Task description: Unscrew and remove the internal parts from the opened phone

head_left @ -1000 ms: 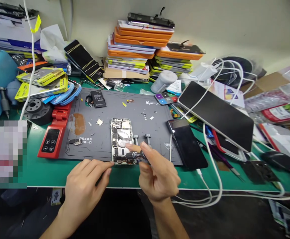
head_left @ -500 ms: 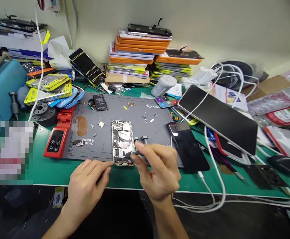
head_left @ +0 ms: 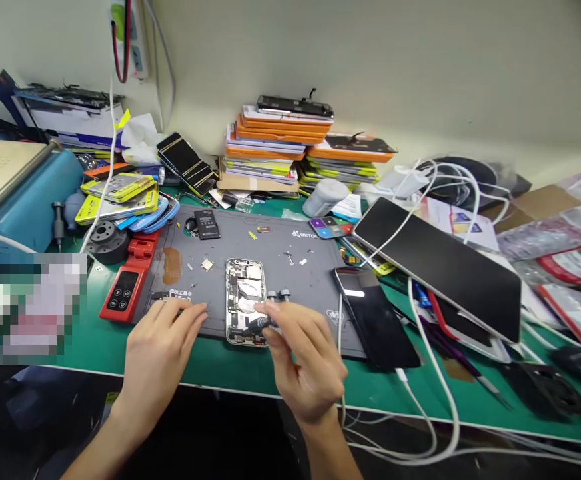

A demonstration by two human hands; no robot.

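An opened phone, its inner parts exposed, lies on the grey work mat. My right hand is at its lower right corner, thumb and index finger closed on a small dark ribbed object over the phone's lower part. Its exact kind is unclear. Just beyond these fingers, two grey-capped tools are partly hidden. To the left, apart from the phone, my left hand is palm down at the mat's front edge. Its fingers are loosely bent, with nothing visible in them. A small metal part lies just beyond it.
A loose battery and small parts lie on the mat. At its left is a red device. A dark phone and a tablet lie to the right, among white cables. Stacked boxes stand behind.
My left hand has moved left, off the phone's lower left corner. My right hand stays by the phone with the dark object. The camera view has tilted up and shifted left.
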